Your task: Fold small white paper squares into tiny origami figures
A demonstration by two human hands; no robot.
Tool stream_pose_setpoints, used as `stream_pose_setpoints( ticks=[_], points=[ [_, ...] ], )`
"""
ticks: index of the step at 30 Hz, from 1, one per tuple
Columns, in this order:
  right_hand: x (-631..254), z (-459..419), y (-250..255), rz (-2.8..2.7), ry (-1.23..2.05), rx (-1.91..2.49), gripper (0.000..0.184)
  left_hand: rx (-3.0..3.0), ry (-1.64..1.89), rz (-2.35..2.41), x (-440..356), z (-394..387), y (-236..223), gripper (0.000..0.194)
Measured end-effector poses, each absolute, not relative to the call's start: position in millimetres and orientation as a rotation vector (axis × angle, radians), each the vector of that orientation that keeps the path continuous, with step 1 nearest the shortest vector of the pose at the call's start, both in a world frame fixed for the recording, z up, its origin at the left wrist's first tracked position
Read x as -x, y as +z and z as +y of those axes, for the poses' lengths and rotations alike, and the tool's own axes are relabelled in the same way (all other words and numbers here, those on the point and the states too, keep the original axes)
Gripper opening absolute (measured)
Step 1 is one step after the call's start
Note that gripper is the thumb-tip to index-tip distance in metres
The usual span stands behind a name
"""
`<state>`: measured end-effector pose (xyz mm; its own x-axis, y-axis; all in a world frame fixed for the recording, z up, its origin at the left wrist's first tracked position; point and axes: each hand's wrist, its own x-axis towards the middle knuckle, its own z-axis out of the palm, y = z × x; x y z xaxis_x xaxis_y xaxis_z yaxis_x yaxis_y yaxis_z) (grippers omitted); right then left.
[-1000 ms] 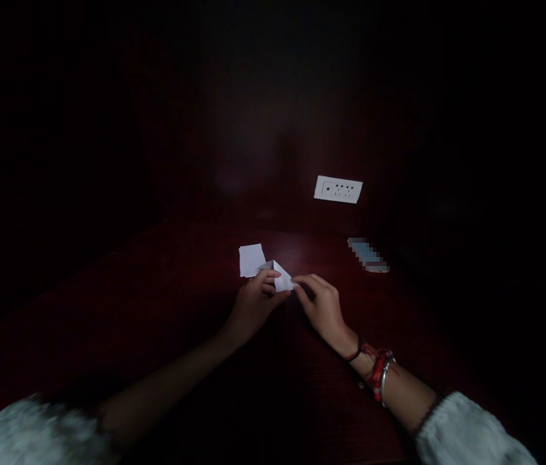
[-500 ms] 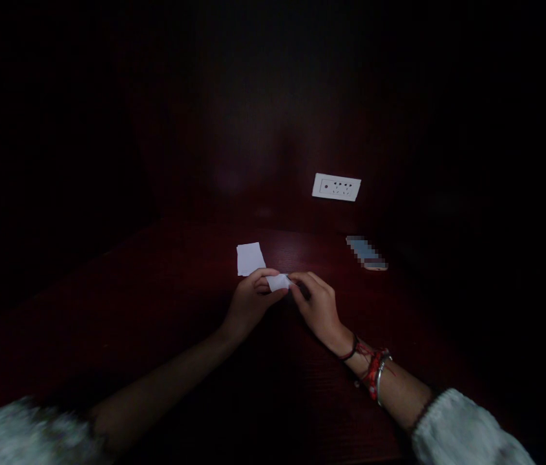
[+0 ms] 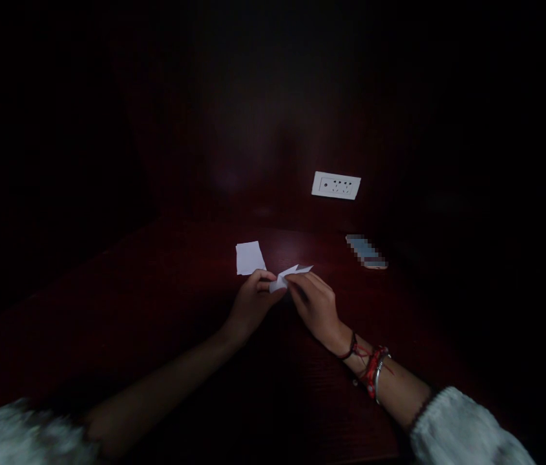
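Note:
A small folded piece of white paper [image 3: 280, 282] is pinched between both my hands above the dark red table. My left hand [image 3: 249, 303] grips its left end with thumb and fingers. At the right side, my right hand [image 3: 315, 303] closes its thumb and fingertips on the same paper, and partly covers it. Two pointed flaps of the paper stick up above my right fingers. Just beyond my left hand lies a small stack of white paper sheets [image 3: 249, 257], flat on the table.
A phone [image 3: 366, 252] with a blurred screen lies at the back right of the dark red table [image 3: 170, 278]. Behind it, a white socket panel [image 3: 335, 185] is set in the dark wall. The surroundings are very dark.
The held paper has opened out, and its pointed flaps now rise above my right fingers. My hands have stayed in nearly the same place.

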<state>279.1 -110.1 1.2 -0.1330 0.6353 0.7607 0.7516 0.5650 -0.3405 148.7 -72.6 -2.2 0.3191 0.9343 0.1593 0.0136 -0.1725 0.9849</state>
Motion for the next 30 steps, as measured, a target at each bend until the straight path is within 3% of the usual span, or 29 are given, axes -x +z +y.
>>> stream_pose_setpoints(
  ticks=[11, 16, 21, 30],
  points=[
    [-275.8, -107.5, 3.0, -1.687, 0.029, 1.207, 0.019, -1.754, 1.201, 0.822, -146.9, -66.4, -7.0, 0.011],
    [-276.1, -103.6, -0.5, -1.651, 0.148, 1.201, 0.033, -2.067, 1.156, 0.966, -142.0, -66.4, -4.8, 0.01],
    [-277.4, -102.8, -1.8, -1.674, 0.106, 1.242, 0.023, -2.298, 1.112, 1.062, -140.1, -65.5, -5.6, 0.011],
    [-276.8, -106.0, 2.6, -1.747, 0.042, 1.209, 0.022, -2.424, 1.105, 1.104, -142.3, -67.3, -4.6, 0.012]
  ],
)
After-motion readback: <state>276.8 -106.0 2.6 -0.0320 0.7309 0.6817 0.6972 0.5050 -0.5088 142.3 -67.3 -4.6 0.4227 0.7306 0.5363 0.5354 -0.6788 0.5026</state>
